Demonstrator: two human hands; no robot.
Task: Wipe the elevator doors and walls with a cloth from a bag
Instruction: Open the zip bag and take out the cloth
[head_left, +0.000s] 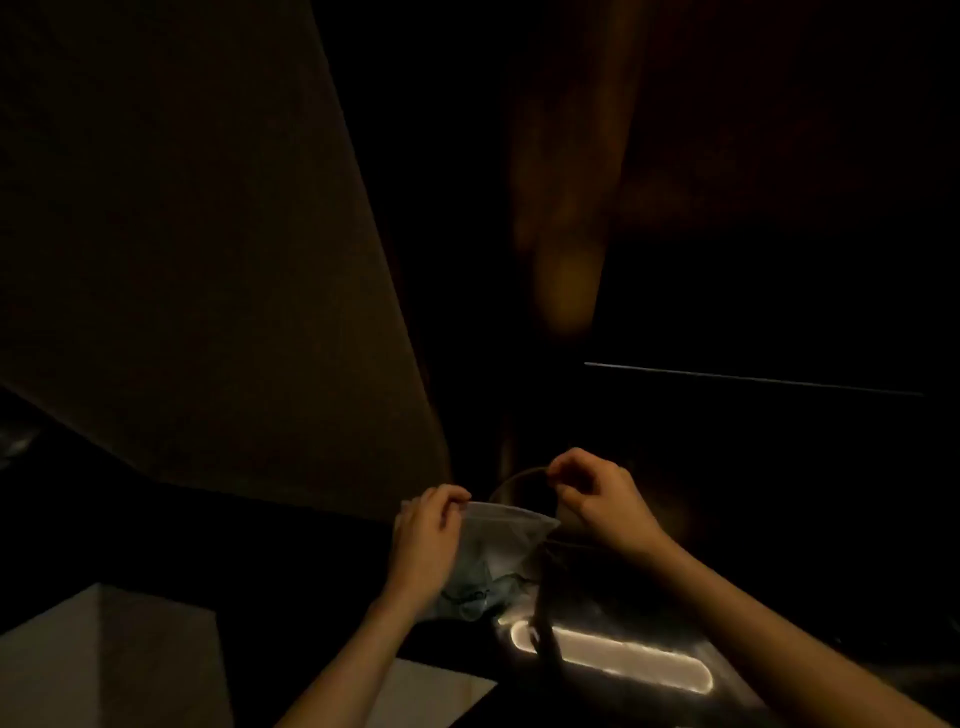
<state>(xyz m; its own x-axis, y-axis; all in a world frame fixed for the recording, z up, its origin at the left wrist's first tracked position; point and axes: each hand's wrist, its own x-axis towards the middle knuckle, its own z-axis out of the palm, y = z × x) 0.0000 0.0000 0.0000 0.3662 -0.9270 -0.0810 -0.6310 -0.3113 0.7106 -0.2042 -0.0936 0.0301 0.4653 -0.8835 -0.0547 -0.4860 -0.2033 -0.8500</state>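
Observation:
In a very dark scene, a clear plastic zip bag (498, 540) hangs low in the middle of the head view, with a bluish cloth (475, 592) crumpled inside at its bottom. My left hand (428, 535) pinches the bag's top left corner. My right hand (597, 493) pinches a thin dark curved strap (519, 475) just above the bag's top right edge. A dark elevator wall panel (208, 260) slants across the left, and dark doors (753, 234) with faint orange reflections fill the right.
A long glowing light strip (613, 662) lies on a shiny floor below the bag. A pale block or ledge (104, 660) sits at the lower left. A thin bright line (753, 379) crosses the right wall.

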